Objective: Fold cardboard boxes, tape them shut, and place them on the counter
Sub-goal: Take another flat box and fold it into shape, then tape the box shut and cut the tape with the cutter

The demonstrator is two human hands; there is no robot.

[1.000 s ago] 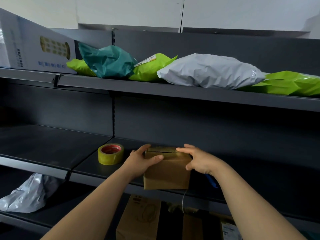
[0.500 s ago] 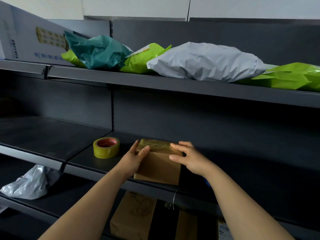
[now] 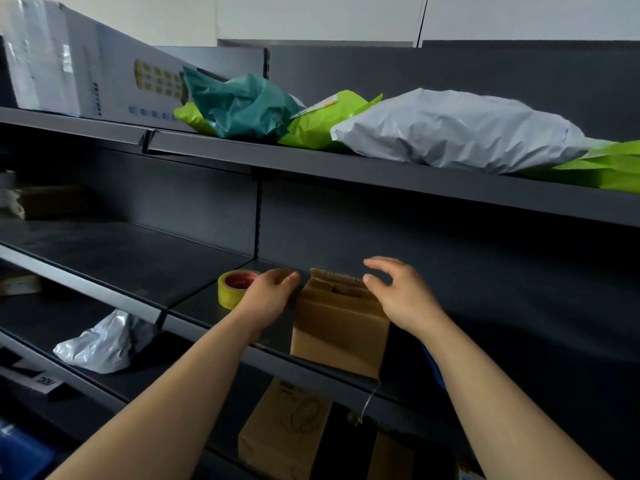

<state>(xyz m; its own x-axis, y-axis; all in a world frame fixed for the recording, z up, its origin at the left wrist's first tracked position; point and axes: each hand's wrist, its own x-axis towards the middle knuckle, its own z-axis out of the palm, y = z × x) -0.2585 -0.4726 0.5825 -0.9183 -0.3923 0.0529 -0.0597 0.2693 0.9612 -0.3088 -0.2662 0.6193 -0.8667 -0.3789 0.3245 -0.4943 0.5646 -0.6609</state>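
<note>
— Where does the cardboard box (image 3: pixel 341 323) stand?

— On the middle shelf (image 3: pixel 194 303) of a dark rack, upright, right at the front edge. Its top is not closed: a corrugated flap stands up along the far side and there is a gap into the box behind the near wall.

— And the person's hands?

— The left hand (image 3: pixel 270 292) is just beside the box's upper left corner, fingers loosely bent and holding nothing. A thin dark gap shows between it and the cardboard. The right hand (image 3: pixel 398 296) is at the upper right corner, fingers spread and gently curved, also gripping nothing. Its thumb lies close to the end of the raised flap; motion blur makes it impossible to tell whether it touches.

— Is the tape near?

— The tape roll (image 3: pixel 235 287), yellow with a red core, lies flat on the same shelf to the left of the box. The left hand is between the two and hides the roll's right side.

— What else is on the rack?

— The upper shelf (image 3: pixel 346 168) carries a large white carton (image 3: pixel 86 74), a teal bag (image 3: pixel 242 102), lime-green bags (image 3: pixel 329 123) and a grey mailer (image 3: pixel 457 129). A crumpled silver bag (image 3: pixel 104 341) lies on the lower shelf at left, and another brown carton (image 3: pixel 287 427) stands under the box's shelf.
</note>
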